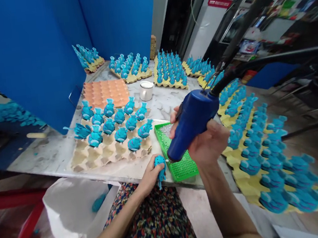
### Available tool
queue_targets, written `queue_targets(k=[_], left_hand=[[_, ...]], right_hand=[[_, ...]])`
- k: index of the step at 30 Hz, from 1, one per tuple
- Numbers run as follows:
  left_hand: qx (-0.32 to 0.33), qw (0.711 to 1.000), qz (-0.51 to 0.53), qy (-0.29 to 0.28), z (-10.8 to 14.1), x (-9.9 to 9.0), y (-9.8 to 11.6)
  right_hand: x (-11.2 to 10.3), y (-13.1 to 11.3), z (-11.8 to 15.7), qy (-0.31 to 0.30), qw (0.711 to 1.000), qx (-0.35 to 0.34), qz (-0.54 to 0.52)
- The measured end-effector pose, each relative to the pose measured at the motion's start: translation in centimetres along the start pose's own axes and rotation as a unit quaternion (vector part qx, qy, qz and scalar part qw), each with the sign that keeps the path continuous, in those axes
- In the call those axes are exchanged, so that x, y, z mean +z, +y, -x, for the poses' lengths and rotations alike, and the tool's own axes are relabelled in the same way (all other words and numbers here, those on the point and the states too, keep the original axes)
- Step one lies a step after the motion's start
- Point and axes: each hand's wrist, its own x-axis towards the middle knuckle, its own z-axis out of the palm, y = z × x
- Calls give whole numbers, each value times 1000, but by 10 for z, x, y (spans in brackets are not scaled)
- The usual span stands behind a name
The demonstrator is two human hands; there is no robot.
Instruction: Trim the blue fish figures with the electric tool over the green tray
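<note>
My left hand [151,176] is closed around a small blue figure [160,165] at the table's front edge. In my right hand [208,142] is a dark blue power tool [192,117], its nose pointing down and left, close to the figure. Below the tool lies a green perforated tray [184,170] with small silvery pieces [166,130] in its back part. To the left, a grey-brown egg tray [90,158] carries several blue figures, and its front cups on the left are bare.
An orange egg tray [106,92] and a white mug [146,90] stand farther back. More trays of blue figures line the back and right, including a yellow tray [245,183]. Black hoses [273,58] reach the tool from upper right. A red stool [18,225] is at lower left.
</note>
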Motion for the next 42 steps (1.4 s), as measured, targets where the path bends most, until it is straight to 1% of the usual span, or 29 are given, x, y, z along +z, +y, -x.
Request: queue_targets(k=[3, 5, 7, 9, 11, 13, 17, 20, 24, 26, 27, 29, 31, 33, 35, 39, 42], left_hand=[[9, 1000, -2, -6, 0, 1, 0], [16, 1000, -3, -5, 0, 1, 0], [25, 1000, -7, -1, 0, 1, -1], [28, 1000, -13, 1, -1, 1, -1], [19, 1000, -14, 0, -1, 1, -1], [12, 1000, -13, 4, -1, 1, -1], [4, 1000, -13, 2, -2, 1, -2], [-3, 1000, -16, -2, -3, 0, -3], [3, 1000, -20, -3, -2, 0, 0], [14, 1000, -22, -3, -2, 1, 1], [22, 999, -24, -1, -1, 1, 1], [38, 999, -33, 8, 0, 2, 1], [46, 998, -47, 20, 0, 2, 1], [43, 997, -63, 27, 1, 3, -1], [45, 996, -73, 32, 0, 3, -2], [66, 995, -65, 41, -2, 3, -6], [65, 995, -58, 46, -3, 3, -7]], right_hand=[[3, 1, 2, 2, 998, 7, -56], [4, -3, 5, -2, 998, -2, -64], [3, -8, 7, 13, 998, -38, -46], [2, -13, 9, 31, 997, -70, -5], [2, -15, 9, 35, 996, -66, 45], [2, -13, 8, 31, 997, -47, 60], [3, -6, 8, 30, 998, -50, 3], [3, -5, 10, 17, 998, -49, -37], [-3, -6, 14, 5, 998, -49, -49], [-6, 1, 15, 11, 997, -66, -36], [-7, 7, 15, 13, 998, -63, -16], [-6, 22, 15, 16, 999, -28, 36], [-3, 39, 16, 41, 997, 6, 69], [1, 53, 17, 79, 995, 3, 60], [5, 62, 19, 98, 994, -14, 40], [8, 72, 24, 91, 995, -27, 19], [7, 77, 28, 81, 996, -24, 40]])
